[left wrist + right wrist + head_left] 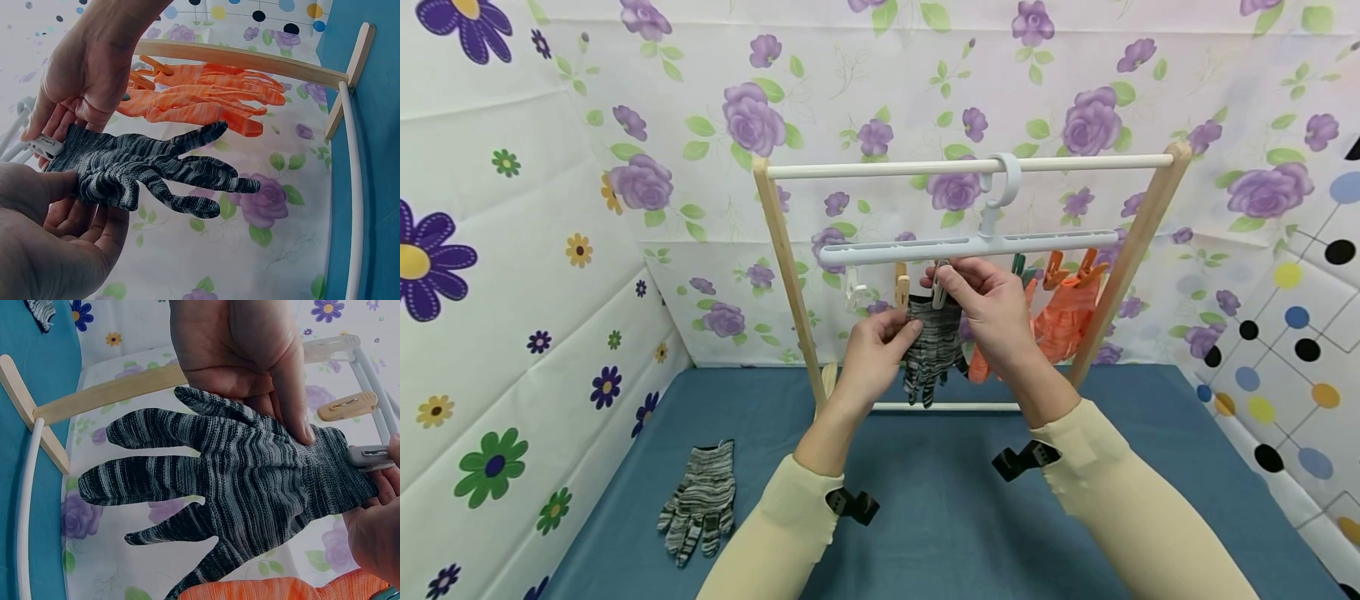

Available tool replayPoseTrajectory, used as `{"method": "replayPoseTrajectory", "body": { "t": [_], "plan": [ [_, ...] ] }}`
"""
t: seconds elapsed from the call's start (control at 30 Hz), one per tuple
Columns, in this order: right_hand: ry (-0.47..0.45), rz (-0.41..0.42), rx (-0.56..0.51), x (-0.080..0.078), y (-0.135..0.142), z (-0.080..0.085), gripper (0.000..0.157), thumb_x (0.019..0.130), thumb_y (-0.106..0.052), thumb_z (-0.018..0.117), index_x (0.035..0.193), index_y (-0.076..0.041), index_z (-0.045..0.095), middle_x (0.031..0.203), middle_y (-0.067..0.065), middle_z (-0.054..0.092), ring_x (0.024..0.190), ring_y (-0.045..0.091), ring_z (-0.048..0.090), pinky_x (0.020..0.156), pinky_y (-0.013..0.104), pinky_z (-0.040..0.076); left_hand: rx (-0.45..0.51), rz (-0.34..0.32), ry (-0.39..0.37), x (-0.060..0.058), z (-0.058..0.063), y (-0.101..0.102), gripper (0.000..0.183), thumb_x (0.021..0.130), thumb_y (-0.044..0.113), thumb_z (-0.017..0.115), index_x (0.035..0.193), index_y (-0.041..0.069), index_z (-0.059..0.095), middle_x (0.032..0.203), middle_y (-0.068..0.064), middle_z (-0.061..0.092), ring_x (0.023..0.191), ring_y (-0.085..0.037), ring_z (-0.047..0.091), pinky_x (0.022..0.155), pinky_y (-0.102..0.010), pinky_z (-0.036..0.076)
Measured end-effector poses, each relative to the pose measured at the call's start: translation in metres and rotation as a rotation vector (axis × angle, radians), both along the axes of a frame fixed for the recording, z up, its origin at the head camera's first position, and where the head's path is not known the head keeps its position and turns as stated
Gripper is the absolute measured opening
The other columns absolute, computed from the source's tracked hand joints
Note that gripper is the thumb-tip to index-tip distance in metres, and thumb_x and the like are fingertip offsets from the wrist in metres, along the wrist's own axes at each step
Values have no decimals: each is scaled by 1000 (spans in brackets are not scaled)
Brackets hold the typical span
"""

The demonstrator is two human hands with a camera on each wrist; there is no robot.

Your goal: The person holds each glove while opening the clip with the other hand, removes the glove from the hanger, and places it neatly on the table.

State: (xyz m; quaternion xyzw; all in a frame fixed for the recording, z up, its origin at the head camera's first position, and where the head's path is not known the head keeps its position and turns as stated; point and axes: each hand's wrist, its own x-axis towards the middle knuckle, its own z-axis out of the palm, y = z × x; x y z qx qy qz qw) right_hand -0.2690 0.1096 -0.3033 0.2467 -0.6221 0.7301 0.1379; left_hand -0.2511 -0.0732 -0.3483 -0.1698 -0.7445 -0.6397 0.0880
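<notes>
A grey-and-black striped knit glove [931,346] hangs fingers down below the white hanger [917,251]. My left hand [876,350] pinches its side near the cuff between thumb and fingers. At the cuff's edge, my right hand [996,312] holds a grey clothespin [939,293], whose tip sits over the knit in the right wrist view. Beside it on the left hangs a beige clothespin [902,287], apart from the glove. A second striped glove [702,500] lies flat on the blue cloth at the left.
Orange gloves [1067,317] hang from orange clothespins [1086,265] and a green clothespin [1018,264] at right. A white clothespin [853,287] hangs near the hanger's left end. The hanger hooks over the white bar [880,170] of a wooden-sided rack [1127,258].
</notes>
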Motion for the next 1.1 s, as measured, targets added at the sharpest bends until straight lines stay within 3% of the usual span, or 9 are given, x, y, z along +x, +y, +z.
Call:
{"method": "replayPoseTrajectory", "body": {
  "t": [0.27,0.57,0.8,1.1],
  "plan": [
    [8,-20,28,-1,-1,-1,41,104,-23,73,128,9,69,113,15,77,112,26,73,106,37,51,-34,15,-3,1,-4,-2,24,108,19,66,118,-1,76,94,-9,74,83,-16,65,72,-28,52],
    [14,-4,8,-1,-2,-1,41,104,-21,72,129,12,67,113,14,77,111,25,73,110,40,49,-48,31,-15,3,-10,-9,25,107,19,68,119,-2,76,94,-9,75,80,-15,64,71,-28,52],
    [14,-9,12,-1,-1,-1,30,104,-21,73,124,2,73,113,14,78,111,24,73,109,40,50,-34,49,-3,9,-19,-17,20,107,15,67,112,-1,77,86,-9,71,72,-15,56,66,-29,46],
    [26,4,5,-3,0,-2,39,105,-19,72,129,11,67,115,18,77,110,25,74,104,37,53,-39,96,-46,16,-30,-32,25,106,15,69,122,-4,73,97,-10,72,84,-16,61,76,-33,51]
  ]
}}
